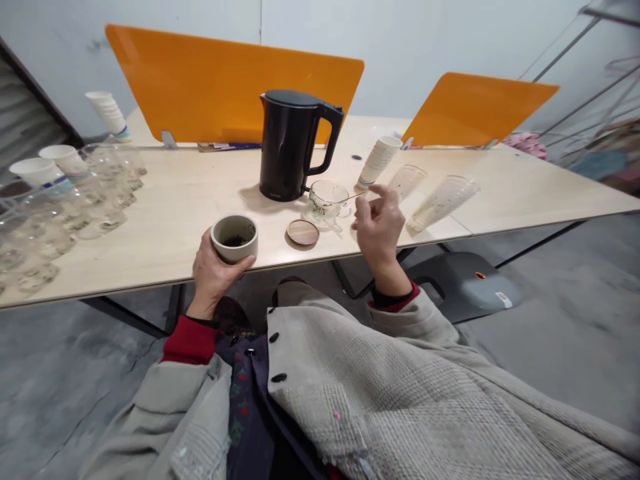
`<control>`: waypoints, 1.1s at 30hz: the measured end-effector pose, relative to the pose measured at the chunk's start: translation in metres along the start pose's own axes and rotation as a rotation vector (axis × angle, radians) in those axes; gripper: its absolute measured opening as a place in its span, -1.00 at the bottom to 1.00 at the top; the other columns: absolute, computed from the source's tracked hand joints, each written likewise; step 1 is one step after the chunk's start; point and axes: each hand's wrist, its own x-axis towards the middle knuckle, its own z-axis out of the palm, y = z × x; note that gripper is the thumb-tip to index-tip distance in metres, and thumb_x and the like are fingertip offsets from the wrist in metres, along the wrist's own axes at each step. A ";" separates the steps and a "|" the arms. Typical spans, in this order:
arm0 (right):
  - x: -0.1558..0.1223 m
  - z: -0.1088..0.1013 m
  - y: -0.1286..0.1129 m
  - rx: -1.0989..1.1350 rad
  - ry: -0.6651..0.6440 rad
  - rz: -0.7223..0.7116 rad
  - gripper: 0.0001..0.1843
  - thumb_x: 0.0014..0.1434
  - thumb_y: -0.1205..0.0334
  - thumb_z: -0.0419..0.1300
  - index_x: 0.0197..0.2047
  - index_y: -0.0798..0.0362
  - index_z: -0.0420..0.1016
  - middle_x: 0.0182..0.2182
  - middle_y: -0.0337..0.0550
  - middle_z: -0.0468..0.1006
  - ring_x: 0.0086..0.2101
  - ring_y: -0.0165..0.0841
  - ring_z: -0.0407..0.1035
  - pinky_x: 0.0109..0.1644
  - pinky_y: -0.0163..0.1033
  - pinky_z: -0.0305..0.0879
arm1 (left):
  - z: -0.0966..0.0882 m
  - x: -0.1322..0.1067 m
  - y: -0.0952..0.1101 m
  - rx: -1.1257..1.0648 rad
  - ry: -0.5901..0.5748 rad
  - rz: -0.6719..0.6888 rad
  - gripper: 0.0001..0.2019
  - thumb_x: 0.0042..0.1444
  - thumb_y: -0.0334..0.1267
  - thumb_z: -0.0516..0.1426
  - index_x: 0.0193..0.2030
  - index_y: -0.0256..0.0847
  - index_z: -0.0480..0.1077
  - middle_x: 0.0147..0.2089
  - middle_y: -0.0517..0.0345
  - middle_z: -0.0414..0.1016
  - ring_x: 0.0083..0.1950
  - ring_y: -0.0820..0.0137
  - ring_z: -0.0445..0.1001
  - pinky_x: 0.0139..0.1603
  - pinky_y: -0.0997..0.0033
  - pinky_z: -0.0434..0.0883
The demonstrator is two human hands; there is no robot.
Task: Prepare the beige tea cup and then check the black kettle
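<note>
My left hand (213, 270) is wrapped round a small beige cup (235, 238) with dark dregs at its bottom, at the near edge of the wooden table (175, 200). My right hand (379, 223) hovers over the table edge with fingers loosely curled and the forefinger raised; nothing shows in it. Between my hands lie a round wooden lid (303, 232) and a clear glass cup with a handle (327, 199). A black electric kettle (293, 143) stands just behind them.
A stack of paper cups (379, 160) and two clear glasses (443, 200) lie tilted to the right. Several glasses and paper cups (65, 193) crowd the table's left end. Orange dividers (225, 80) stand at the back. A grey stool (463, 283) sits under the table.
</note>
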 end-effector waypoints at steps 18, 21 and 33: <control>-0.048 0.076 -0.007 -0.165 -0.499 -0.278 -0.32 0.40 -0.22 0.21 0.37 0.09 0.49 0.21 0.22 0.56 0.22 0.08 0.39 0.40 0.23 0.31 | -0.008 -0.003 0.013 -0.012 -0.088 -0.031 0.03 -0.21 0.06 0.57 0.40 -0.09 0.28 0.30 -0.13 0.62 0.29 -0.10 0.62 0.29 -0.07 0.55; -0.046 0.080 -0.042 0.014 -0.515 -0.377 -0.29 0.43 -0.28 0.18 0.41 0.04 0.46 0.27 0.17 0.52 0.28 0.02 0.37 0.44 0.17 0.30 | -0.009 -0.003 0.012 -0.020 -0.105 -0.035 0.03 -0.19 0.06 0.56 0.41 -0.08 0.27 0.31 -0.11 0.61 0.30 -0.09 0.62 0.29 -0.06 0.56; -0.050 0.103 -0.138 -0.238 -0.856 -0.636 -0.30 0.46 -0.18 0.18 0.43 0.15 0.45 0.29 0.18 0.51 0.19 0.07 0.35 0.40 0.18 0.28 | -0.003 -0.002 0.010 0.061 -0.116 -0.038 0.07 -0.17 -0.05 0.55 0.48 -0.10 0.21 0.41 -0.18 0.54 0.38 -0.12 0.57 0.36 -0.03 0.55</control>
